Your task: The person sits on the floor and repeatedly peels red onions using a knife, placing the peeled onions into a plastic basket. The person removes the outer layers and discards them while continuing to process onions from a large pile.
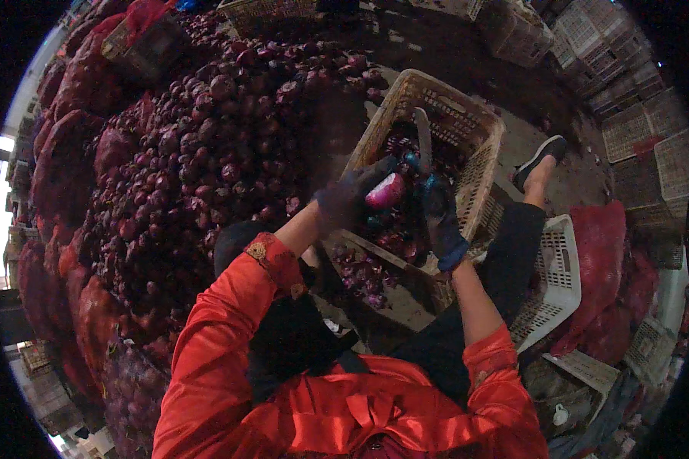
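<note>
Both my hands wear dark gloves over a plastic crate. My left hand holds a red onion, whose pale cut or peeled patch faces up. In my right hand is a knife with a long, slightly curved blade pointing away from me, its tip near the far part of the crate. The blade does not touch the onion. Inside the crate lie red onions or their skins, mostly in shadow. Loose purple skins lie on the floor just below the crate's near edge.
A large heap of red onions spreads on the left, bordered by full red mesh sacks. On the right are a white plastic crate, a red sack and stacked crates. A foot in a dark shoe rests beyond the crate.
</note>
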